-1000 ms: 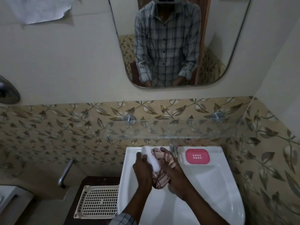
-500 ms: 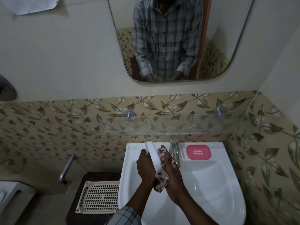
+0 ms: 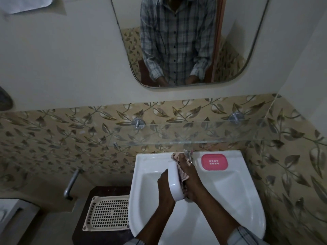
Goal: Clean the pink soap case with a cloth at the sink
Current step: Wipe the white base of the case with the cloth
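Over the white sink (image 3: 230, 195) my left hand (image 3: 165, 188) grips a white oval soap case part (image 3: 175, 181), held on edge. My right hand (image 3: 191, 175) presses a striped pinkish cloth (image 3: 183, 175) against the inner side of that part, fingers wrapped over the cloth. The cloth's upper end (image 3: 175, 155) sticks out above my fingers near the tap. A pink soap case piece (image 3: 214, 162) with small drain holes lies flat on the sink's back ledge, to the right of the tap, untouched.
A chrome tap (image 3: 189, 152) stands at the sink's back, just beyond my right hand. A glass shelf (image 3: 212, 133) runs above the sink. A cream perforated tray (image 3: 108, 215) lies on a dark stand at the left. A mirror (image 3: 185, 41) hangs above.
The white part has turned and come lower in my left hand. My right hand with the cloth has slid along its inner side. The view has tilted down and closer.
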